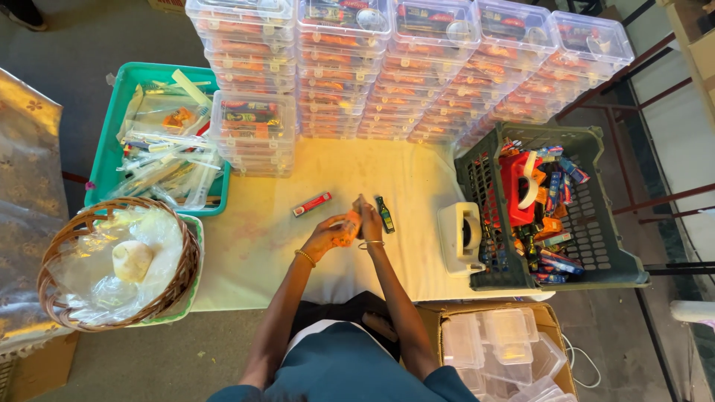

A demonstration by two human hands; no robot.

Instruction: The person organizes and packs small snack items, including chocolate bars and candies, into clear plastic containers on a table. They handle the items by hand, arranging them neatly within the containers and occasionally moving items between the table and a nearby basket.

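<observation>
Both my hands meet over the cream tablecloth (253, 253). My left hand (325, 234) and my right hand (369, 222) together hold a small orange packet (350, 225); what else is between the fingers is hidden. A small dark green bottle (384, 214) lies just right of my right hand. A red flat tube box (312, 204) lies a little up and left of my hands.
Stacks of clear lidded boxes (417, 67) with packed items line the far edge. A teal tray (126, 82) of plastic-wrapped items and a wicker basket (67, 238) sit left. A green crate (588, 246) of small goods, a white tape dispenser (462, 237) and a carton of clear boxes (439, 316) are right.
</observation>
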